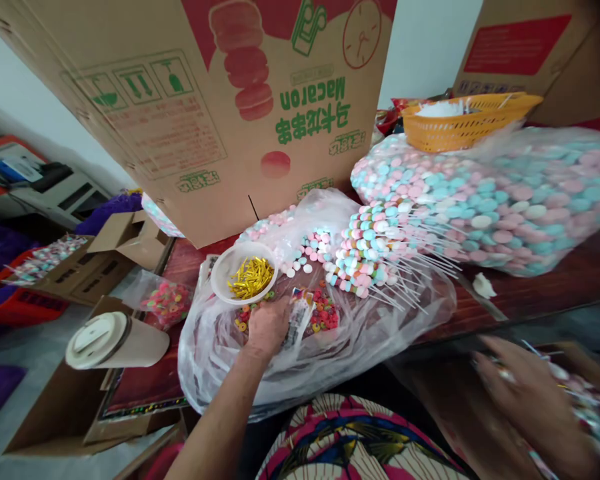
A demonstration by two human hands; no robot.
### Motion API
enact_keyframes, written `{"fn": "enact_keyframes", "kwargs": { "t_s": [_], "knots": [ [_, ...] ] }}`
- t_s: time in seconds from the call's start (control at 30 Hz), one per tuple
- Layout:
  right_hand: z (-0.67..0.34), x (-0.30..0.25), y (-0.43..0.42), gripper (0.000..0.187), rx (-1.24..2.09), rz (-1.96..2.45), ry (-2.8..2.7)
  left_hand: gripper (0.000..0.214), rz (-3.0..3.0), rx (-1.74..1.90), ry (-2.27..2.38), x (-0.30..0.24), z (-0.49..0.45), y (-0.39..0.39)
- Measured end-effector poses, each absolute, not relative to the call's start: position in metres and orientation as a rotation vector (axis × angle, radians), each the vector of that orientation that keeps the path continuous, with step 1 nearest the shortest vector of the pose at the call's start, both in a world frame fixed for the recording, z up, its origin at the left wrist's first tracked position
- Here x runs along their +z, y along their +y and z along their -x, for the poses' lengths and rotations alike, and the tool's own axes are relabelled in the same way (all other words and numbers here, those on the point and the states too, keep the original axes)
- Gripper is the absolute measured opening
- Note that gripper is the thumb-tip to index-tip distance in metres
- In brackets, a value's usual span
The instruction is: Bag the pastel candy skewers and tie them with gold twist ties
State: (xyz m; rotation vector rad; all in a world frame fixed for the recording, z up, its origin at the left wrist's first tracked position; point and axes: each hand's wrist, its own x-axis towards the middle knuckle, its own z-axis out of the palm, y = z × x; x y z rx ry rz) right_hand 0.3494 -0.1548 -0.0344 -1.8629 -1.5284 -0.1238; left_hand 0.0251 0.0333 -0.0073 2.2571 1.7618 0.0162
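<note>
My left hand point(270, 327) is curled down among colourful cereal-like rings point(325, 312), beside a small printed plastic wrapper point(301, 315); what its fingertips grip, if anything, is hidden. Just beyond it stands a white bowl point(219, 280) of gold twist ties point(251, 277). My right hand point(525, 393), blurred, is low at the right with its fingers extended, over a box holding candy skewers point(575, 390). A pile of skewers strung with pink, blue and white pieces point(375, 247) lies on the clear plastic sheet point(380, 333). Loose pastel pieces point(300, 267) lie left of this pile.
A tall cardboard carton point(240, 160) stands at the back. Large bags of pastel pieces point(520, 207) fill the right, with a yellow basket point(480, 123) on top. A lidded cup point(140, 341) and a bag of red rings point(165, 301) are at the table's left edge.
</note>
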Motion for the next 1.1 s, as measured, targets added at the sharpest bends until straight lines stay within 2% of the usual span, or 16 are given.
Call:
{"fn": "enact_keyframes", "kwargs": {
  "t_s": [0.07,0.17,0.2,0.27,0.3,0.33,0.5,0.63,0.73,0.83,1.0,1.1],
  "knots": [
    [-0.308,-0.026,-0.098,0.025,-0.153,1.625,-1.699,0.03,-2.306,0.051,1.709,0.006,-0.021,0.028],
    [-0.233,0.002,-0.024,0.044,0.072,1.297,-1.938,0.028,-2.417,0.236,1.438,0.027,-0.011,0.025],
    [-0.212,0.01,-0.006,0.041,0.241,1.25,-1.982,0.026,-2.435,0.286,1.31,0.032,-0.007,0.026],
    [-0.185,0.017,0.016,0.018,0.572,1.175,-2.023,0.026,-2.399,0.356,1.145,0.037,0.0,0.028],
    [-0.178,0.016,0.021,0.011,0.679,1.166,-2.012,0.024,-2.357,0.404,1.125,0.037,0.002,0.029],
    [-0.176,0.012,0.023,0.012,0.741,1.178,-1.985,0.02,-2.304,0.47,1.145,0.035,0.002,0.029],
    [-0.198,-0.016,0.007,0.028,0.839,1.378,-1.755,0.009,-1.931,0.682,1.335,0.007,-0.018,0.024],
    [-0.22,-0.009,-0.006,0.018,0.942,1.344,-1.688,0.02,-1.719,0.612,1.119,0.001,-0.033,0.022],
    [-0.226,-0.003,-0.007,0.015,0.939,1.301,-1.686,0.023,-1.67,0.541,1.033,0.007,-0.035,0.024],
    [-0.22,-0.01,-0.004,0.023,0.836,1.399,-1.628,0.029,-1.729,0.541,1.032,0.01,-0.037,0.025],
    [-0.224,-0.015,0.001,0.042,0.73,1.531,-1.544,0.02,-1.801,0.623,1.077,0.0,-0.04,0.022],
    [-0.265,-0.011,-0.002,0.04,0.527,1.71,-1.462,0.025,-1.782,0.757,1.137,-0.008,-0.033,0.022]
  ]
}}
